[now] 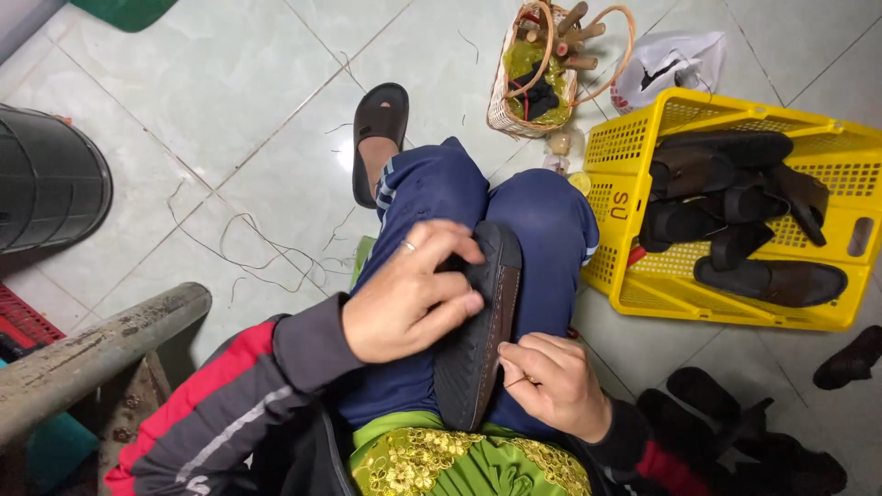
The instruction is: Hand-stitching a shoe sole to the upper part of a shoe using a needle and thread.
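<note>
shoe sole (473, 349) partly under left hand (404, 298), black bin (50, 179) cut off — left edge

View: we have one camera only, worn on the head.
Facing: we look steeply down over our own lap (478, 239) to the tiled floor (211, 83) beyond.
Nearness: we sit close; our knees and both forearms fill the middle of the frame.
Reach: we see the floor up to a woven basket (514, 101) at the top edge and a yellow crate (735, 303) at the right.
Shared: nothing, as there is no second view.
</note>
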